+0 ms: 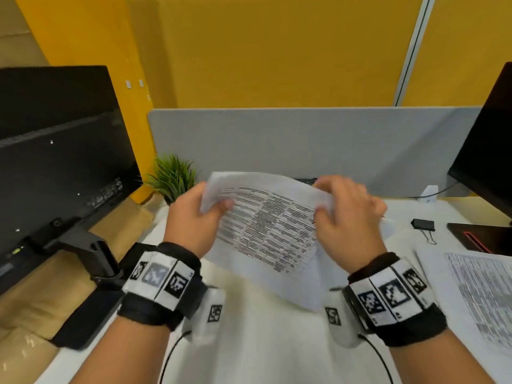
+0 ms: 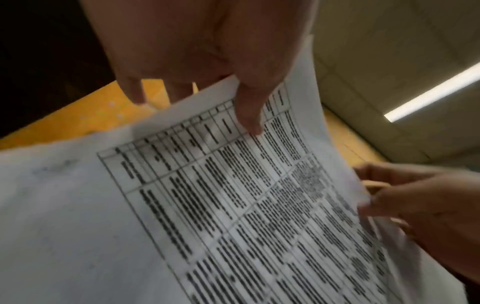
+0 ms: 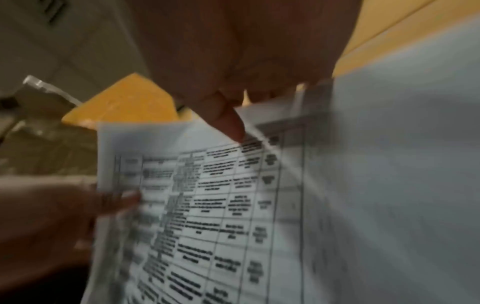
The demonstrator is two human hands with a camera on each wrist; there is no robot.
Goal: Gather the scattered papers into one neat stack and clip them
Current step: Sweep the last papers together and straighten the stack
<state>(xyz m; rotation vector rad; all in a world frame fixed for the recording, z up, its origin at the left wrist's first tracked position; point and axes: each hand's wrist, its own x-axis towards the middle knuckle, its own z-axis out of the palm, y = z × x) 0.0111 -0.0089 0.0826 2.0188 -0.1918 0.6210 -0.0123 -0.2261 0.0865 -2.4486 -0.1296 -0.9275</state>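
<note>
I hold a bundle of printed table sheets (image 1: 266, 231) lifted off the white desk, tilted toward me. My left hand (image 1: 199, 214) grips its upper left corner, thumb lying on the print (image 2: 249, 115). My right hand (image 1: 346, 214) pinches the upper right edge, thumb on top of the sheets (image 3: 231, 123). The same sheets (image 2: 233, 205) fill both wrist views (image 3: 233, 205), blurred. Another printed sheet (image 1: 482, 295) lies flat on the desk at the right edge. A black binder clip (image 1: 423, 224) rests on the desk to the right of my right hand.
A black monitor (image 1: 55, 151) on an arm stands at the left, another dark monitor (image 1: 490, 151) with its base at the right. A small green plant (image 1: 173, 176) sits behind my left hand. A grey partition (image 1: 304, 139) closes the desk's far side.
</note>
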